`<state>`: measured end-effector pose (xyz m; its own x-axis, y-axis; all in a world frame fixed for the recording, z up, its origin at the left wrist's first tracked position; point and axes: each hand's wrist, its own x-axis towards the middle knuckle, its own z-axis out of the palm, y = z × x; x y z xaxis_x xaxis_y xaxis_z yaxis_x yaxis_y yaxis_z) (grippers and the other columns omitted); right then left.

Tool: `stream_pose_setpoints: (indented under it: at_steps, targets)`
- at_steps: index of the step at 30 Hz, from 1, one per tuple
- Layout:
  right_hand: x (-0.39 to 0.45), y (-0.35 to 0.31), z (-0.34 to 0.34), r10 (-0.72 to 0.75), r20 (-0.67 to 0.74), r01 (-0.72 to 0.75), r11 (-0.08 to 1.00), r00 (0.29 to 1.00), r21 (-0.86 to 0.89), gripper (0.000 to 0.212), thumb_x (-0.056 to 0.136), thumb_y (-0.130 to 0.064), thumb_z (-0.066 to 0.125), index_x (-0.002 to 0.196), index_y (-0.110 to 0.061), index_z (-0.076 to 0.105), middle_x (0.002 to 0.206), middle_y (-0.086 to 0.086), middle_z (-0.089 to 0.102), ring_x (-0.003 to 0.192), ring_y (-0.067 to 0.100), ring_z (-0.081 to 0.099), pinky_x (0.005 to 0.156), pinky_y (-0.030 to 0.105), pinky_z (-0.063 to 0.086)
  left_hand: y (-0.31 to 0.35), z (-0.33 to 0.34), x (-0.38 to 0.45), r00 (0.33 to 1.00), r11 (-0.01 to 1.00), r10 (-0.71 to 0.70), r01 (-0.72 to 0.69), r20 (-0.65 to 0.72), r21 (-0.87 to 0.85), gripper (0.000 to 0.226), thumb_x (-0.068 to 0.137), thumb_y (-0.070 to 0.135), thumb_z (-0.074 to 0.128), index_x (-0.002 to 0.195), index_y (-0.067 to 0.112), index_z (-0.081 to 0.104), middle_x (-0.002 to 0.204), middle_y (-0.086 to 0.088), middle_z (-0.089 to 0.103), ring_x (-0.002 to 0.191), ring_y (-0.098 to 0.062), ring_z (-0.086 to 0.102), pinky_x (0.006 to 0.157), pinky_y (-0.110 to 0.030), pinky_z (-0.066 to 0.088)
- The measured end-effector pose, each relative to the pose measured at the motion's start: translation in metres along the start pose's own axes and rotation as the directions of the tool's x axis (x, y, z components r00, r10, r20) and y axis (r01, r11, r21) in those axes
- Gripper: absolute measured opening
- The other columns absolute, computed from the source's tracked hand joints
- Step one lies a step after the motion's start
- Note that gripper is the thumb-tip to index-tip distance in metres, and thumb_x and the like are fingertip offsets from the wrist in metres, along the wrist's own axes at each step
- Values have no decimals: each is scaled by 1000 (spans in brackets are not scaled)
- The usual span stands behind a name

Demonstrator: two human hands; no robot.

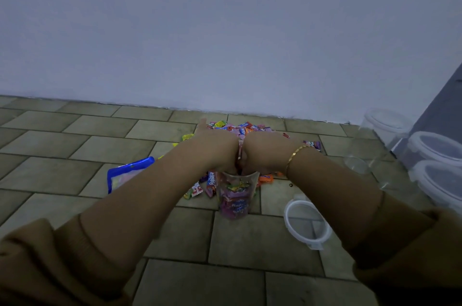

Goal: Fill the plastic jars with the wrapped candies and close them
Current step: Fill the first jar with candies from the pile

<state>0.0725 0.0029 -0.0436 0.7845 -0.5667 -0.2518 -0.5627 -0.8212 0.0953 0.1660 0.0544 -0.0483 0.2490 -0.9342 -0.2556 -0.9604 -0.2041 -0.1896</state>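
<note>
A clear plastic jar (235, 197) stands upright on the tiled floor, partly filled with wrapped candies. My left hand (215, 147) and my right hand (265, 152) are pressed together right over its mouth, fingers curled downward, holding wrapped candies between them. A pink wrapper (240, 149) shows in the gap between the two hands. My right wrist wears a gold bracelet. Behind and around the hands lies the pile of loose wrapped candies (240, 128), partly hidden by them. What the fingertips hold is hidden.
A white-rimmed lid (290, 220) lies on the floor right of the jar. A blue candy bag (125, 170) lies to the left. Empty clear jars (356, 164) and stacked lidded tubs (435, 150) sit at the right by a grey wall. A white wall stands just behind the pile.
</note>
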Motion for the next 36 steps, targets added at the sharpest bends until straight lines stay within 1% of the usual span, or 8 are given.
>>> stream_pose_setpoints:
  at_steps: [3,6,11,15,21,28,32,36]
  targets:
    - [0,-1,-4,16,25,-16,1000,1000,-9,37,87,-30,59,58,-13,42,58,0,40,52,12,36,51,23,32,-2,-2,-5,999,1000,3,-2,-42,16,35,85,52,55,62,27,49,62,10,49,91,-15,52,110,-61,-11]
    - [-7,3,-14,36,-15,-34,997,999,72,20,81,-32,67,77,-12,68,67,2,54,64,19,50,58,26,38,-5,-12,-15,997,1000,14,-15,-70,-4,37,80,60,58,100,30,70,89,10,61,107,-15,55,108,-62,-13]
    - [-36,23,-31,53,-177,16,930,983,368,28,89,-24,61,116,-21,66,117,0,65,100,16,60,87,28,45,-23,-29,-37,982,979,-24,-14,-188,-201,63,71,63,65,129,39,53,131,8,55,131,-13,42,115,-51,-10]
    - [-44,44,-16,238,-366,13,824,900,567,30,94,-20,54,123,-17,61,125,2,62,101,12,59,84,18,37,-47,-25,-45,939,881,-173,12,-297,-473,57,74,56,68,127,36,56,132,3,56,116,-17,56,111,-38,24]
    - [-24,43,39,186,-153,-111,910,971,400,34,96,-19,49,129,-20,56,129,7,58,112,25,56,92,33,44,-57,12,-28,965,857,-171,46,-200,-513,41,89,30,64,129,30,56,132,1,58,109,-18,59,92,-33,44]
    - [-1,32,96,-10,10,7,945,1000,327,30,92,-17,51,121,-14,58,122,8,59,107,27,56,90,34,47,-41,84,5,996,940,51,-74,-75,-334,47,88,15,59,132,31,51,132,0,55,112,-22,55,89,-34,49]
    - [6,37,123,-69,-27,73,970,997,233,41,93,-29,48,134,-20,48,140,2,42,122,26,43,93,45,46,-34,131,23,967,936,238,-254,-92,-245,57,92,32,55,145,30,33,156,6,22,143,-23,18,114,-37,26]
    - [0,39,133,-53,-49,62,978,997,199,46,92,-45,47,135,-27,45,144,-5,39,128,19,40,92,39,46,-39,156,29,974,951,204,-221,-99,-216,50,96,38,42,145,32,33,157,8,17,146,-26,3,112,-50,26]
